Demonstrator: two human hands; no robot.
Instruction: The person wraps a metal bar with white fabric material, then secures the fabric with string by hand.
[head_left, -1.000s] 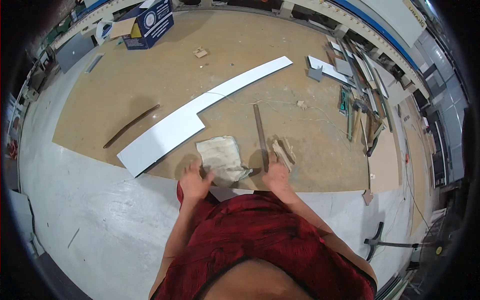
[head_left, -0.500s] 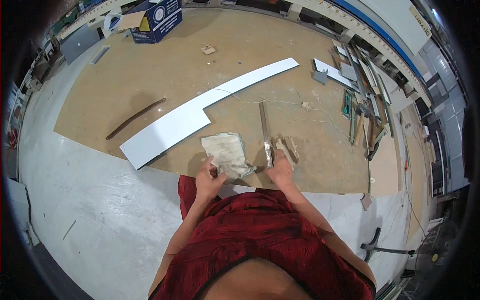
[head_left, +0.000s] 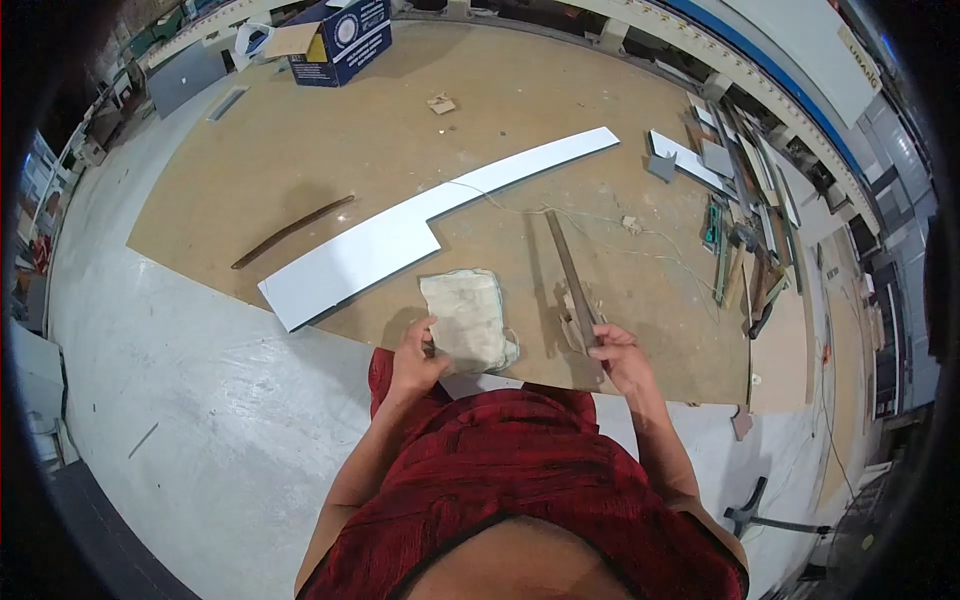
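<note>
My right hand (head_left: 625,357) grips the near end of a long, narrow flat metal strip (head_left: 568,255), which is tilted up off the table with its shadow to the left. My left hand (head_left: 417,358) is at the left edge of a folded off-white cloth (head_left: 465,315) near the table's front edge. Its fingers are closed around a small dark thing (head_left: 429,348), mostly hidden, whose kind I cannot make out. Beneath the strip and beside my right hand lie torn light-brown scraps (head_left: 575,318).
A white board with a stepped edge (head_left: 360,255) crosses the brown table (head_left: 330,130). Left of it lies a thin dark curved strip (head_left: 292,232). Offcuts and tools (head_left: 740,220) pile up at the right. A blue box (head_left: 345,45) stands at the back; a loose string (head_left: 640,235) trails across.
My right hand has lifted the metal strip from the table and moved right. The cloth lies flatter and squarer. My left hand stays beside the cloth. The whole view has shifted slightly.
</note>
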